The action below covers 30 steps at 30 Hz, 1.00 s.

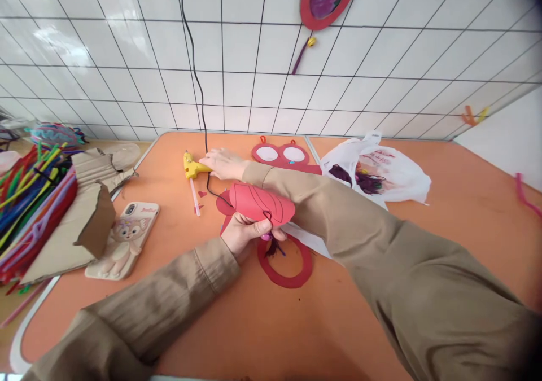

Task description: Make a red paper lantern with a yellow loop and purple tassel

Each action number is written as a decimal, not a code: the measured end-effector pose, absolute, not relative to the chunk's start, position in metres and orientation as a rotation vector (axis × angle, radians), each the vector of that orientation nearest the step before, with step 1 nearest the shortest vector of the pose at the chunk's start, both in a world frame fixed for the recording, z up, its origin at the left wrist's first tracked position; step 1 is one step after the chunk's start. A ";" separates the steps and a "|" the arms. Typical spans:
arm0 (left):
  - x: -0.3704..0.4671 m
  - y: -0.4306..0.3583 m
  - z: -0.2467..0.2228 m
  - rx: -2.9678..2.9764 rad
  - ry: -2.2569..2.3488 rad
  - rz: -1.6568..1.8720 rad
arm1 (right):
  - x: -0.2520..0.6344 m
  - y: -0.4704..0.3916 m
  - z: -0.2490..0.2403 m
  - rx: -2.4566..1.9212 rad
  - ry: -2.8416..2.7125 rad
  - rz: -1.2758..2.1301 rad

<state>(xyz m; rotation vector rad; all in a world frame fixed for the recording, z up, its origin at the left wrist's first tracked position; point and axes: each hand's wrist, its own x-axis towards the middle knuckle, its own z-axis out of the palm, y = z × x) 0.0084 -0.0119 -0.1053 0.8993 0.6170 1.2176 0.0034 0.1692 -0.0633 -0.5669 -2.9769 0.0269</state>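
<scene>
1. Your curved red sheet [259, 202], paper or thin card marked with dark curving lines, is at the centre of the view, raised above the tabletop. Its long axis runs roughly left to right, with the right end dipping slightly towards you.
2. Your left hand [247, 232] is closed on the near edge of this sheet, thumb pressed on the front beside a small dark cord loop; the sheet extends beyond the fingers on the far side.
3. A dark tassel [271, 249] with a shiny purple bead [266, 236] hangs just below that grip.
4. Your right hand [222, 163] is farther out and to the left, its arm crossing beyond the sheet. Its fingers meet the handle of the yellow plastic glue gun [192, 169]; you cannot tell whether they have closed round it.
5. So the sheet lies in your left hand, nearer you and to the right of your right hand, which is the hand nearer the glue gun.
6. A pale, translucent glue stick [195, 198] slants towards you from the glue gun, and a thin black cable [199, 82] runs down the white tiled wall [237, 48] behind.
7. Beneath the tassel, a flat red oval ring [292, 282] lies on the orange tabletop [190, 324].
8. Farther out sit a red frame with two round openings [281, 156] and, to its right, a crumpled white plastic bag [402, 172].
9. At far left, a phone in a cartoon-bear case [127, 237] lies beside torn brown cardboard [95, 226].
</scene>
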 end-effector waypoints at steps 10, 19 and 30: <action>0.003 -0.009 -0.104 0.923 0.695 1.163 | 0.004 0.160 -0.041 -0.698 -2.831 -0.060; 0.006 -0.001 -0.100 0.776 1.047 1.248 | 0.121 0.171 0.039 -0.874 -1.979 0.116; -0.015 0.006 -0.062 1.177 1.328 0.781 | 0.212 0.102 0.018 -0.690 -1.622 0.391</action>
